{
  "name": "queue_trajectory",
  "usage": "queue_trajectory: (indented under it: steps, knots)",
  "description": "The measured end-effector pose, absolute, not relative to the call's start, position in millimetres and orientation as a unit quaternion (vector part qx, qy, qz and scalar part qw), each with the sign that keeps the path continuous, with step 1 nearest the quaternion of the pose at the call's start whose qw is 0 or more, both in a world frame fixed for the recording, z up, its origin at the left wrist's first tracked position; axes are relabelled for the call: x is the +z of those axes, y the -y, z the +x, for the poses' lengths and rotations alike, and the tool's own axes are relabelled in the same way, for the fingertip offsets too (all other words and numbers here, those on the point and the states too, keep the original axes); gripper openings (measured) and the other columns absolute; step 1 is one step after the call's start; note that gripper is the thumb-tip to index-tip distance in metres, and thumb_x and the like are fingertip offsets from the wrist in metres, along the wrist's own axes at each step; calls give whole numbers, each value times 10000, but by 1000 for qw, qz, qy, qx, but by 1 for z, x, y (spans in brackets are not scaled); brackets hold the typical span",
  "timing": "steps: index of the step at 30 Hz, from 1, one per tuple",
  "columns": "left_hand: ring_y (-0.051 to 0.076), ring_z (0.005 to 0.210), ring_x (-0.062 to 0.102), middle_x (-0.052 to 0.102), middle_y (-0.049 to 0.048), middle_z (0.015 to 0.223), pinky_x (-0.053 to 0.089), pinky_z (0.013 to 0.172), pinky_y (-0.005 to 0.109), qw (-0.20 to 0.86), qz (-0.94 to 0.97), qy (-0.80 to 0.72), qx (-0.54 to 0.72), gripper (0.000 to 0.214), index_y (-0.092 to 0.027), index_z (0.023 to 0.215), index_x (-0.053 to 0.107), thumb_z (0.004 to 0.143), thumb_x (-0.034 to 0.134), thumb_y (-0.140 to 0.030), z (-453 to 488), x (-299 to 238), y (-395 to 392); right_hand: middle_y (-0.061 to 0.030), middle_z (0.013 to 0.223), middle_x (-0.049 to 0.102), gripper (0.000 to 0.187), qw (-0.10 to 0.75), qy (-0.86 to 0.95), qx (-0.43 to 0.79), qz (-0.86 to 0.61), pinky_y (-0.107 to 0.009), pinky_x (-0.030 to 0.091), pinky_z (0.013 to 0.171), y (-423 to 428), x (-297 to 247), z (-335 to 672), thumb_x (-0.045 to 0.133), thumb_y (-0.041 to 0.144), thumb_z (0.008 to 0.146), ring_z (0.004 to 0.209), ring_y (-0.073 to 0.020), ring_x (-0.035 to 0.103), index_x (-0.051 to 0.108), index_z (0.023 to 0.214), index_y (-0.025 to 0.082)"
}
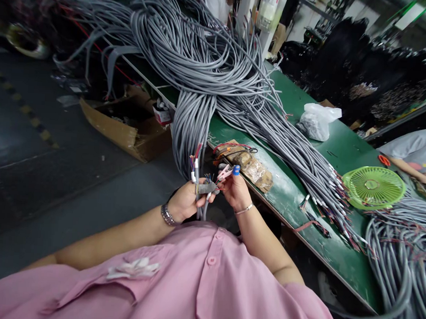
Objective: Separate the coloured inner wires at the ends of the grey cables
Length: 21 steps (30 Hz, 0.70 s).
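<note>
My left hand (pixel 186 199) is closed around a few grey cables (pixel 197 170) whose stripped ends with coloured wires stick up above the fist. My right hand (pixel 234 191) is closed on a small pink-handled cutter (pixel 225 172), its tip at the cable ends between both hands. A blue cover sits on one right fingertip. A watch is on my left wrist, a bracelet on the right. Both hands hover below the edge of the green table (pixel 331 254).
A huge bundle of grey cables (pixel 211 59) drapes over the table and hangs down. More cables (pixel 401 255) lie at right, by a green fan guard (pixel 374 187), a plastic bag (pixel 317 121) and a taped block (pixel 250 164). A cardboard box (pixel 129 126) stands on the floor. Another person's arm (pixel 412 167) rests far right.
</note>
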<state>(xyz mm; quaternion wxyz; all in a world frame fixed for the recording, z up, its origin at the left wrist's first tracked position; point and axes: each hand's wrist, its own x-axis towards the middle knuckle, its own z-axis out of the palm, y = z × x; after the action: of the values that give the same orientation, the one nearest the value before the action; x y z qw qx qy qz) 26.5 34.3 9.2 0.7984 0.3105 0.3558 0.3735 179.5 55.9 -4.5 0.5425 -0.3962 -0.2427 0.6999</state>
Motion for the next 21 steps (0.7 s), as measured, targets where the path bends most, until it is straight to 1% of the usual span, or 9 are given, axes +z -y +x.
queue_trajectory:
  steps: [4, 7, 11, 14, 15, 17, 19, 21]
  knots:
    - [21, 287, 333, 629, 43, 497, 172, 341, 182, 802, 306, -360, 366, 247, -115, 648, 646, 657, 704, -355, 27, 5, -34, 6, 680, 585, 433, 578, 190, 688, -395, -196, 475, 552, -58, -4, 175, 648, 610, 762, 577, -93, 494, 634, 813, 180]
    - [23, 288, 337, 627, 45, 492, 162, 337, 182, 800, 304, -366, 365, 245, -117, 629, 639, 656, 711, -350, 28, 5, -35, 1, 667, 584, 440, 582, 192, 680, -402, -204, 474, 549, -57, -2, 174, 642, 620, 760, 581, -102, 498, 628, 787, 181]
    - [27, 295, 345, 633, 43, 507, 153, 330, 186, 783, 326, -374, 376, 244, -121, 638, 638, 676, 715, -350, 27, 3, -31, -19, 699, 609, 551, 544, 208, 705, -405, -222, 472, 530, -53, 2, 177, 534, 720, 768, 580, -115, 511, 632, 827, 181]
    - [37, 307, 373, 639, 39, 525, 179, 328, 190, 752, 358, -379, 403, 242, -123, 642, 631, 690, 719, -343, 25, 1, -24, -38, 765, 637, 615, 513, 213, 734, -389, -246, 494, 555, -48, 4, 181, 447, 765, 779, 594, -118, 531, 625, 843, 179]
    - [40, 312, 383, 640, 39, 531, 189, 327, 191, 741, 366, -381, 414, 242, -123, 644, 630, 696, 718, -342, 25, 1, -22, -38, 778, 639, 597, 510, 219, 737, -386, -248, 500, 568, -47, 4, 182, 457, 750, 787, 603, -116, 536, 623, 850, 180]
    - [45, 322, 396, 644, 39, 544, 201, 327, 195, 724, 374, -384, 434, 240, -124, 654, 634, 713, 710, -344, 24, 0, -19, -21, 770, 628, 499, 519, 235, 724, -388, -233, 504, 581, -44, 5, 183, 547, 674, 791, 613, -106, 539, 621, 860, 185]
    - [43, 326, 396, 645, 36, 551, 205, 328, 195, 714, 372, -386, 451, 233, -126, 662, 635, 726, 703, -339, 24, 1, -19, 3, 739, 603, 400, 536, 247, 702, -398, -212, 501, 572, -43, 5, 183, 650, 579, 770, 612, -95, 537, 619, 857, 190]
    - [39, 325, 392, 643, 30, 552, 202, 329, 193, 712, 367, -385, 459, 220, -127, 668, 635, 729, 703, -328, 24, 1, -21, 18, 715, 580, 362, 550, 249, 687, -405, -197, 496, 554, -42, 5, 182, 704, 527, 745, 602, -86, 532, 619, 845, 190]
